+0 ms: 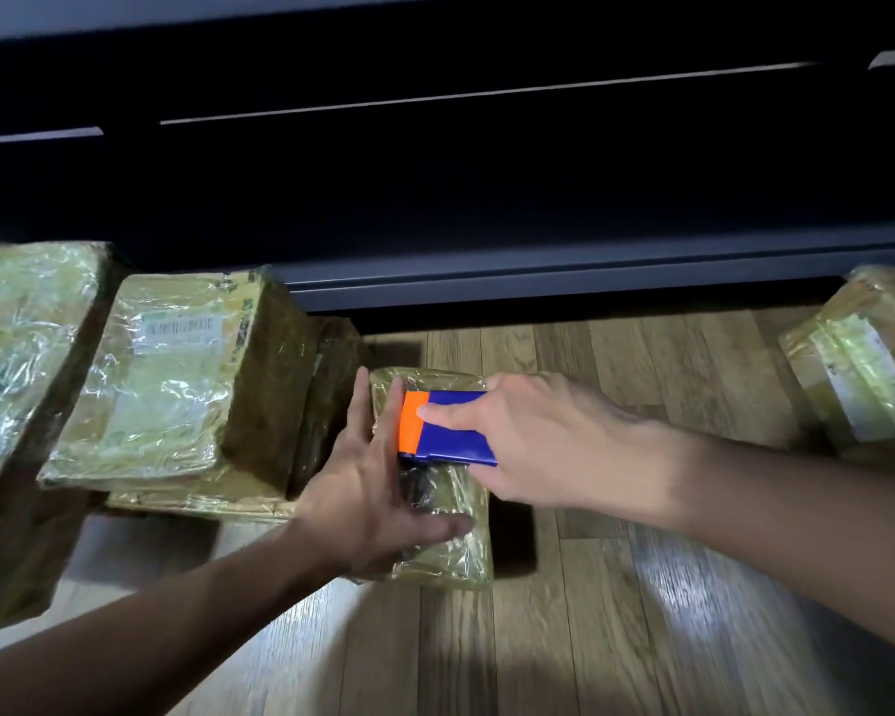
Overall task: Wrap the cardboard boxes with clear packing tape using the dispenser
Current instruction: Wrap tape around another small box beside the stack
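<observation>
A small cardboard box [458,550] covered in shiny clear tape lies on the wooden floor at the centre. My left hand [378,488] grips its left side, fingers along the far edge and thumb across the top. A blue tape dispenser with an orange front [453,441] rests on top of the box. My right hand [533,447] holds the dispenser from the right, index finger stretched along its top toward the orange end. The tape roll itself is hidden under my hand.
Several taped boxes stand to the left: a large one [16,364] at the frame edge and a labelled one [171,374] stacked on a flatter box. Another taped box [864,364] sits at the far right. Dark low furniture [487,198] runs along the back.
</observation>
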Demonstrator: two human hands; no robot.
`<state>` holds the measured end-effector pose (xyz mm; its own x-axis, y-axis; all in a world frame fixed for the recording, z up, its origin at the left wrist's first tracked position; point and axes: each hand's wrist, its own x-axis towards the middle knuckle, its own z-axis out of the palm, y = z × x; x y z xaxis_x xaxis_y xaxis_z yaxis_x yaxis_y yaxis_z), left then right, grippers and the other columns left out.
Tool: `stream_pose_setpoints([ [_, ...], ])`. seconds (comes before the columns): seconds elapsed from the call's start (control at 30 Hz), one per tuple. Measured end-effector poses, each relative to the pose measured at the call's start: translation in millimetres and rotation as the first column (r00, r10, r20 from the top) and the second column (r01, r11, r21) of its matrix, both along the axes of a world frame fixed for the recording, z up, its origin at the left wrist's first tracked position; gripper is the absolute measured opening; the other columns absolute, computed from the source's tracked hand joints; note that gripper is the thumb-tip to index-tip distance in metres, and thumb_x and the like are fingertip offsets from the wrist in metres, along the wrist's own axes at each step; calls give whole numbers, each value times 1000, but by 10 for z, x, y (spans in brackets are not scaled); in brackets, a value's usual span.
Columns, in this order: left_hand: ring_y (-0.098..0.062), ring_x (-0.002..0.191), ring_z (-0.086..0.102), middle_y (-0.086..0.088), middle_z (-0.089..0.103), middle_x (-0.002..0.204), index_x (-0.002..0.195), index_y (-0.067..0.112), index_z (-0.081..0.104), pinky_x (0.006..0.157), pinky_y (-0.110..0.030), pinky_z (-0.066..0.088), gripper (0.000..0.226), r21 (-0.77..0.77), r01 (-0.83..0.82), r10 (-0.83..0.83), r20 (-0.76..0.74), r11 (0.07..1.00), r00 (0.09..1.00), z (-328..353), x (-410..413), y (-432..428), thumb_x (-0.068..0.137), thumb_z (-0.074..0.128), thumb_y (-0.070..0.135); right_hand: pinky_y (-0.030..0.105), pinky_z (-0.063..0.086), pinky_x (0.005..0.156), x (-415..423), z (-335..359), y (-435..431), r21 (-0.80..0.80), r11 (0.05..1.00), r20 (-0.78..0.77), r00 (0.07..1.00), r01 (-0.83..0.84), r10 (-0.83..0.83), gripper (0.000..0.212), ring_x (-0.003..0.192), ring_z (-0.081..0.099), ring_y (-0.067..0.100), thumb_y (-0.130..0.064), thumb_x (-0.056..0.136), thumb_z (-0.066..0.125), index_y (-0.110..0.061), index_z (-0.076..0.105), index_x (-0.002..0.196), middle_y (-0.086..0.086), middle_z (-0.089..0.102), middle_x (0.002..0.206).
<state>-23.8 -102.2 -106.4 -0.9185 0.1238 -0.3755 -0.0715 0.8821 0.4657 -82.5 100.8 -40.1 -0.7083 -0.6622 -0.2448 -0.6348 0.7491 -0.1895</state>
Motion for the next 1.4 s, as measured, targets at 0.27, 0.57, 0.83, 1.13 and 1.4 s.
stream_pose_setpoints([
  [0.27, -21, 146, 46, 0, -39, 165, 157, 40, -31, 106, -30, 47, 164, -58, -18, 23, 92, 998, 996, -22, -90, 25, 38, 66, 98, 28, 47, 60, -118, -4, 80, -38, 999, 110, 994, 6, -2, 70, 71, 56, 15, -31, 93, 56, -58, 27, 151, -4, 56, 101],
  [0.57, -22, 159, 18, 3, -6, 175, 149, 53, -36, 125, -49, 31, 164, 10, 19, -20, 153, 1000, 988, -187, -175, -51, 26, 58, 109, 12, 39, 65, 21, -75, 1431, -55, 984, 218, 963, 172, -156, 74, 70, 54, 6, -52, 88, 67, -81, 15, 132, -9, 50, 85],
  [0.83, -36, 157, -19, -3, -56, 153, 157, 21, -33, 119, -67, 26, 161, -316, 68, -24, 138, 946, 990, 78, -163, 408, 47, 46, 109, 35, 55, 81, 69, -569, 1061, 57, 983, 148, 973, 173, -179, 70, 84, 60, 17, -49, 95, 55, -62, 15, 151, -3, 47, 105],
  [1.13, -38, 155, 11, 11, -16, 171, 162, 51, 3, 121, -58, 25, 130, -21, -159, 160, 73, 987, 984, 33, -368, 417, 57, 77, 65, 37, 53, 81, -171, -218, 836, 0, 982, 195, 964, 187, -184, 66, 89, 63, 24, -43, 93, 56, -67, 24, 146, -10, 40, 93],
  [1.4, -30, 106, 70, -17, 69, 123, 143, 22, 54, 89, -40, 59, 65, 756, -442, 59, 475, 482, 878, -99, -79, 15, 79, 64, 17, 32, 47, 62, -126, 395, 378, 72, 996, 81, 994, 61, -67, 62, 69, 48, 20, -29, 91, 58, -46, 43, 148, -3, 58, 99],
])
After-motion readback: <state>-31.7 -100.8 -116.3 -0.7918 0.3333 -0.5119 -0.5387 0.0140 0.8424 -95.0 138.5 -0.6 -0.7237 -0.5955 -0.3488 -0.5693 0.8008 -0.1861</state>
